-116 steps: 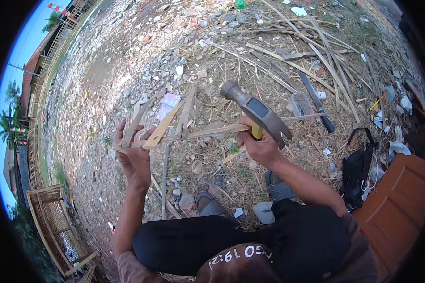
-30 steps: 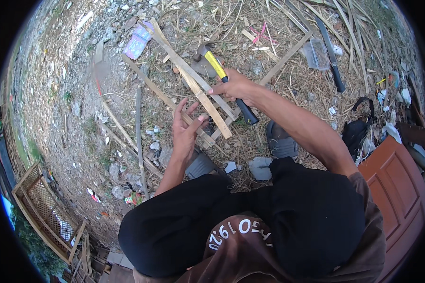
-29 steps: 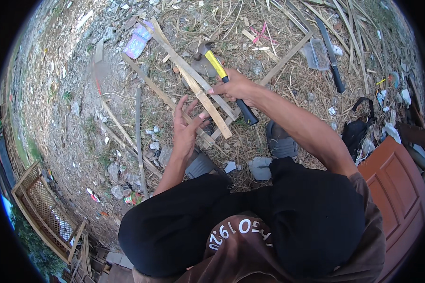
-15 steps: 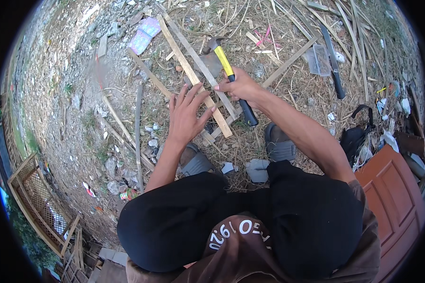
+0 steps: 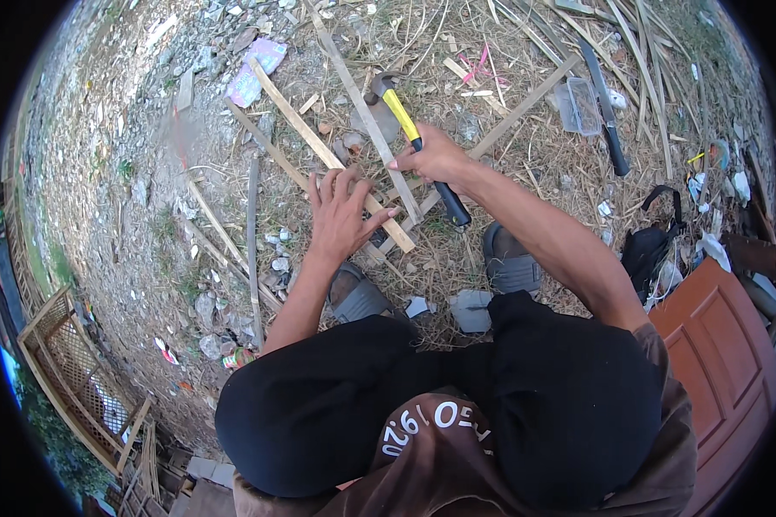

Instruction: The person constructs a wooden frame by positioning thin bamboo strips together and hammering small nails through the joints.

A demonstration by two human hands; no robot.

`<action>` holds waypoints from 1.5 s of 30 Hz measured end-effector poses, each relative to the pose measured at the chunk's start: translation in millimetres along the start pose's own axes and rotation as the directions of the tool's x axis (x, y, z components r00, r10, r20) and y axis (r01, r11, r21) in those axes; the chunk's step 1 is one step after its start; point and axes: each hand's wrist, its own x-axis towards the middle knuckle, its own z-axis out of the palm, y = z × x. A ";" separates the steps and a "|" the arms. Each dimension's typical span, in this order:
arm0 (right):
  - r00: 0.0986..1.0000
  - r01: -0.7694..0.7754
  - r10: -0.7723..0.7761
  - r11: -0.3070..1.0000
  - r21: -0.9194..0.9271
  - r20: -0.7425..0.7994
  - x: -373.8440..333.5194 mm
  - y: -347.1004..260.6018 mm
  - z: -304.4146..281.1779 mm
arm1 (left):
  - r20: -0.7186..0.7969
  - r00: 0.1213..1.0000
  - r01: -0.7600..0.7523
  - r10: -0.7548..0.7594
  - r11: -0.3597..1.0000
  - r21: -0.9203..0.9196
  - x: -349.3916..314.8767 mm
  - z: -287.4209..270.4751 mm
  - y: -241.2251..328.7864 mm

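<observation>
My right hand (image 5: 440,161) is closed around the grip of a claw hammer (image 5: 398,110) with a yellow and black handle; its head points away from me. The thumb of that hand also rests on a thin grey wooden strip (image 5: 353,90). Left of it lies a paler wooden strip (image 5: 297,121), slanting from far left to near right. My left hand (image 5: 341,215) grips this paler strip near its close end, fingers bent over it and thumb against it. Both strips lie across other wooden strips, one (image 5: 522,112) running to the far right and one (image 5: 267,142) to the left.
A machete-like knife (image 5: 603,108) lies at the right beside a clear plastic box (image 5: 580,108). A black bag (image 5: 651,250) and a reddish-brown panelled door (image 5: 716,345) are nearer on the right. Loose strips (image 5: 253,233) and a lattice panel (image 5: 78,370) are at the left.
The paler strip's far end has swung left, away from the grey strip, under my left hand. The grey strip has shifted slightly, and the hammer stays in my right hand.
</observation>
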 end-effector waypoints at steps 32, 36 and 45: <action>0.901 0.352 -0.430 0.794 -0.495 -0.049 -38.1 69.2 -40.7 | 0.128 0.990 -0.057 0.061 0.998 -0.038 -12.5 19.2 -12.0; 0.924 0.326 -0.373 0.654 -0.683 0.084 -38.0 60.3 -47.1 | 0.200 0.961 -0.200 0.190 0.979 0.031 0.7 6.1 -19.4; 0.893 0.408 -0.400 0.526 -0.746 0.207 -33.5 30.0 -57.4 | 0.146 0.946 -0.304 0.291 0.950 0.076 23.0 -2.2 -35.3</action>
